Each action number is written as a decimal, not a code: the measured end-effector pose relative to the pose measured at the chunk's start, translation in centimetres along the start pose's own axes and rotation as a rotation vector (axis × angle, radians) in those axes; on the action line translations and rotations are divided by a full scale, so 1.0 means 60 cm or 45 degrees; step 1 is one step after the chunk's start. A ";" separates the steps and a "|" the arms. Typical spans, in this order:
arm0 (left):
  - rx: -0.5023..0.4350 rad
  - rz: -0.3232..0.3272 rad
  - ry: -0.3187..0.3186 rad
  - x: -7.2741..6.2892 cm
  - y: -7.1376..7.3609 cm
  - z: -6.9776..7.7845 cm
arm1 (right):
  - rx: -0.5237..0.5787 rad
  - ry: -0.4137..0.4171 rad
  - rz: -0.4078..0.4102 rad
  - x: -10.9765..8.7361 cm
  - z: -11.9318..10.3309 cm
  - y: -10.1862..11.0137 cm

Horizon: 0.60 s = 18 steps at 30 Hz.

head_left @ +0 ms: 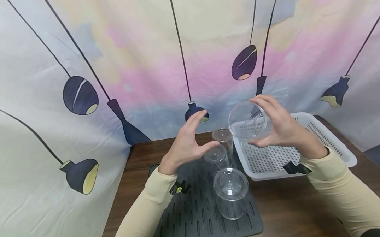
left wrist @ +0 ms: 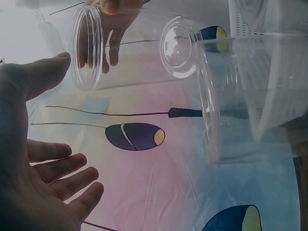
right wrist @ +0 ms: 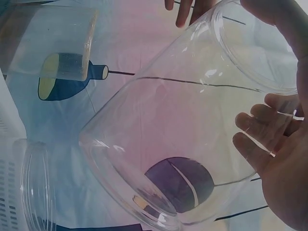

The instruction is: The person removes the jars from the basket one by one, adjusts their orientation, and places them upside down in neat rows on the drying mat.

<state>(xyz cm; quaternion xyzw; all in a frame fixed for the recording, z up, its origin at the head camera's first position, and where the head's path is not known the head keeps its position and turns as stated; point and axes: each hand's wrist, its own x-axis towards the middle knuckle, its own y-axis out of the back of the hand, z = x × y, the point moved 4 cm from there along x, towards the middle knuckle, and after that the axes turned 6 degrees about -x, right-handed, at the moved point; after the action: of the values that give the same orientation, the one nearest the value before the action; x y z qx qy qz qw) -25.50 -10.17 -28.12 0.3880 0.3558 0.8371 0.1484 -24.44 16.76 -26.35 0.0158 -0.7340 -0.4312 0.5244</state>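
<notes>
My right hand holds a clear jar above the white basket, thumb below and fingers above, its round rim facing toward me. In the right wrist view the jar's clear wall runs slantwise beside the palm. My left hand is raised to the left, thumb and fingers spread apart with nothing between them. Its thumb overlaps a clear glass in the head view. A second narrow glass stands behind that one, and a wider clear jar stands nearer me on the dark mat.
The ridged drying mat lies on the brown wooden table. To its right sits the white perforated basket; a clear vessel shows at it in the right wrist view. A patterned curtain hangs behind the table.
</notes>
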 end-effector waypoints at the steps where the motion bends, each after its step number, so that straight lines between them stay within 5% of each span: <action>1: 0.003 -0.001 -0.002 0.002 -0.001 0.002 | -0.004 0.000 -0.003 0.000 -0.001 -0.001; 18: -0.038 -0.041 -0.008 0.024 -0.024 0.029 | 0.022 0.112 0.032 0.003 -0.018 -0.014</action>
<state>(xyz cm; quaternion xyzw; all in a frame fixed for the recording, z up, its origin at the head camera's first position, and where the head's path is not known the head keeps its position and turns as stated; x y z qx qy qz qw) -25.14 -7.59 -27.58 0.3827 0.3488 0.8387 0.1688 -24.02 15.48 -26.66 0.0299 -0.7142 -0.4169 0.5614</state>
